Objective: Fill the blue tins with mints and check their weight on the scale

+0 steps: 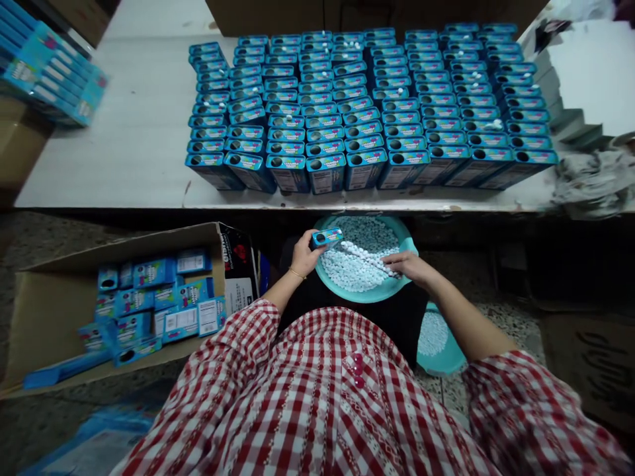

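My left hand (pixel 303 254) grips a small blue box (pixel 327 237) with a round hole in its top, held over a teal bowl (pixel 407 246) in my lap. The bowl is full of small white pellets (pixel 354 272). My right hand (pixel 409 264) rests on the bowl's right side and holds a thin stick or scoop lined with white pellets (pixel 364 256), its tip pointing at the box.
On the white table (pixel 129 145) ahead stand several rows of upright blue boxes (pixel 372 106) with holes on top. A cardboard carton (pixel 54 311) of blue boxes sits on the floor at left. A second teal bowl (pixel 439 340) of pellets lies by my right arm.
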Motion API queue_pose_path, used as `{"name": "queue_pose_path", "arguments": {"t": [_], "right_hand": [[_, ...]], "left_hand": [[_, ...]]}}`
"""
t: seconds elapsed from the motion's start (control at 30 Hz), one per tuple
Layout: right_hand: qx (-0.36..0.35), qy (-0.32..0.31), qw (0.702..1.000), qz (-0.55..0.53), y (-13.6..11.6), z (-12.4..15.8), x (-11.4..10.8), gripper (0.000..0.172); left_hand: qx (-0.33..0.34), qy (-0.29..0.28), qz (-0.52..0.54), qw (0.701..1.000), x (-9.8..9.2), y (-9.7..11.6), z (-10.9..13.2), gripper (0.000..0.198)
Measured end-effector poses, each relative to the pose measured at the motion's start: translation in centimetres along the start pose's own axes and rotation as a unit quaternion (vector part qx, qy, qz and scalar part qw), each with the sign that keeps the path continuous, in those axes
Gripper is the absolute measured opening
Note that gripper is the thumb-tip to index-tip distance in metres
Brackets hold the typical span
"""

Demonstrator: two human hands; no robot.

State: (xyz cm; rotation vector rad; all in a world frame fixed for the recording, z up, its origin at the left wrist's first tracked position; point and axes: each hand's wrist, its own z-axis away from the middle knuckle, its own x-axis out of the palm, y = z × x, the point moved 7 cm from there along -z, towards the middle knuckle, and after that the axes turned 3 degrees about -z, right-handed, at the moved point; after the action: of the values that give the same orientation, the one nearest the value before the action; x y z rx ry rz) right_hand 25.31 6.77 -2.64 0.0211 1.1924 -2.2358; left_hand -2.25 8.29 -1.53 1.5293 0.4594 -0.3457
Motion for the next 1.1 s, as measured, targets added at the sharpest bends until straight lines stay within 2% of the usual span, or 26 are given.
{"name": "queue_pose_path", "arguments": {"t": [0.1, 0.2, 0.27, 0.33, 0.47, 0.6, 0.83, 0.93, 1.03, 1.1], "right_hand": [[-0.011, -0.023, 1.0, 0.017, -3.4, 1.2, -1.1, 0.034], [-0.028, -0.027, 0.99, 0.132, -7.4, 1.6, -1.1, 0.031], [-0.045, -0.014, 0.966, 0.256, -9.9, 1.7, -0.7, 0.03], [-0.065, -0.004, 0.927, 0.369, -12.3, 1.9, 0.0, 0.031], [-0.058, 0.016, 0.862, 0.503, -15.1, 2.6, 1.5, 0.03], [-0.044, 0.007, 0.845, 0.533, -15.4, 3.5, 2.2, 0.028], [-0.065, -0.001, 0.872, 0.485, -14.4, 3.6, 1.1, 0.03], [-0.077, 0.002, 0.875, 0.478, -14.6, 3.8, 0.8, 0.03], [-0.107, 0.003, 0.884, 0.455, -13.6, 4.6, -0.5, 0.03], [-0.128, 0.01, 0.9, 0.416, -11.5, 4.8, -1.9, 0.032]], "left_hand": [[0.032, -0.028, -0.042, 0.998, 1.5, 1.0, 0.2, 0.036], [0.072, -0.055, -0.07, 0.993, 2.9, 2.1, 0.4, 0.036], [0.089, -0.07, -0.082, 0.99, 3.5, 2.6, 0.6, 0.036], [0.097, -0.082, -0.092, 0.988, 3.9, 2.7, 0.7, 0.037], [0.102, -0.085, -0.099, 0.986, 4.3, 2.6, 0.8, 0.038], [0.114, -0.087, -0.1, 0.985, 4.6, 2.3, 0.7, 0.04], [0.126, -0.113, -0.09, 0.981, 5.2, 2.4, 0.6, 0.036], [0.12, -0.116, -0.086, 0.982, 5.2, 2.7, 0.5, 0.036], [0.101, -0.103, -0.078, 0.986, 4.4, 2.8, 0.3, 0.035], [0.079, -0.077, -0.072, 0.991, 3.1, 2.6, 0.2, 0.035]]}}
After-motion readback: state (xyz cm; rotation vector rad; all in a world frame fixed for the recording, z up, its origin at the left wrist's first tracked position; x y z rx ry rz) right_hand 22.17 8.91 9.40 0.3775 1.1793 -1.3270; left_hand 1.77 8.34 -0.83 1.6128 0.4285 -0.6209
